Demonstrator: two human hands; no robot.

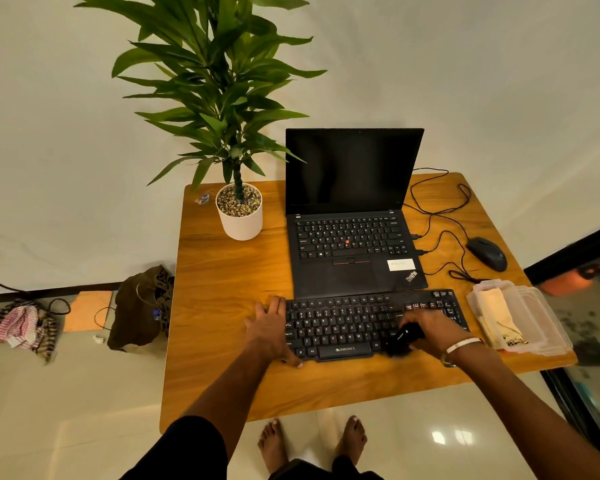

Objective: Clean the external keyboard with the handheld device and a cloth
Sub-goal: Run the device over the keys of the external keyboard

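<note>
The black external keyboard (343, 323) lies on the wooden table (229, 278) in front of the laptop. My left hand (269, 327) rests flat on the keyboard's left end, fingers straight and thumb along its front edge. My right hand (430, 330) grips a small black handheld device (402, 339) and holds it down on the keys at the keyboard's right part. A beige cloth (499, 313) lies inside a clear plastic box (541, 323) just right of the keyboard.
An open black laptop (350, 216) stands behind the keyboard. A black mouse (487, 252) and its looping cable (440, 209) lie at the right rear. A potted plant (239, 211) stands at the left rear. Bags and cloths lie on the floor at left.
</note>
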